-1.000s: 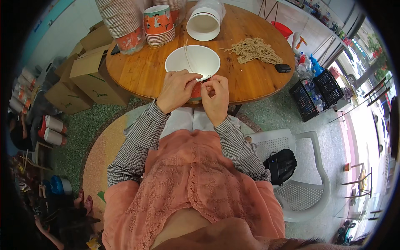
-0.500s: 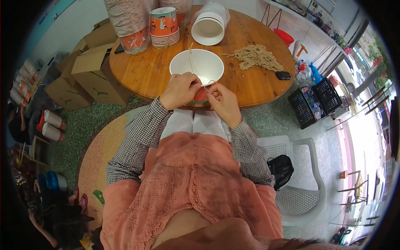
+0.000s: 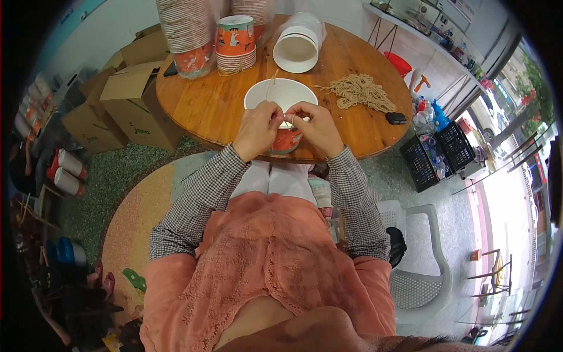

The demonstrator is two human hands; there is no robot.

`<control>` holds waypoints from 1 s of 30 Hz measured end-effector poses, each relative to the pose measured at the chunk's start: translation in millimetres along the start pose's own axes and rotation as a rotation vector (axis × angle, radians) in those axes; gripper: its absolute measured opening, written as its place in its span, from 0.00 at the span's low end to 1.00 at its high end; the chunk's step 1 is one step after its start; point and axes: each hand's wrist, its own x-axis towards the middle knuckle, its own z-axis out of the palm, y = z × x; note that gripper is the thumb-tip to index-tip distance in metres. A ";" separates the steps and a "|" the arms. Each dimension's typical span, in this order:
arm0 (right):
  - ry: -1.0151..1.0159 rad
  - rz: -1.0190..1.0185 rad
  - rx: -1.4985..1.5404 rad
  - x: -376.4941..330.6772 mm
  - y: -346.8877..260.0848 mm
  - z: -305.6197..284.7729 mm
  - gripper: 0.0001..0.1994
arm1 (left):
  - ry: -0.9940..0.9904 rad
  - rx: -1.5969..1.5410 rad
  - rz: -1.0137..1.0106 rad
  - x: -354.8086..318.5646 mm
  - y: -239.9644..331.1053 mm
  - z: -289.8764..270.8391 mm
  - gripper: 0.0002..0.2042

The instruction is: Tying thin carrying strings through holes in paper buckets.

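Note:
A paper bowl (image 3: pixel 281 97), white inside and orange outside, rests at the near edge of a round wooden table (image 3: pixel 199 100). My left hand (image 3: pixel 256 130) and my right hand (image 3: pixel 318 128) meet at its near rim, fingertips pinched on a thin tan string (image 3: pixel 270 88) that runs up across the bowl's white inside. Both hands press against the bowl's rim and outer wall.
A heap of tan strings (image 3: pixel 359 91) lies right of the bowl, beside a small black object (image 3: pixel 396 118). Stacks of orange paper bowls (image 3: pixel 236 44) and white lids (image 3: pixel 297 48) stand at the back. Cardboard boxes (image 3: pixel 126 100) sit left; a white plastic chair (image 3: pixel 417 276) and black crates (image 3: pixel 440 154) stand right.
My head has tilted, so the table sits lower in view. Both hands stay at the bowl's near rim; the fingertips have drawn closer together on the string.

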 end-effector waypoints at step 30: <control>0.331 0.001 0.155 -4.7 14.0 15.3 0.07 | 0.042 -0.260 -0.080 -3.3 -1.4 13.6 0.08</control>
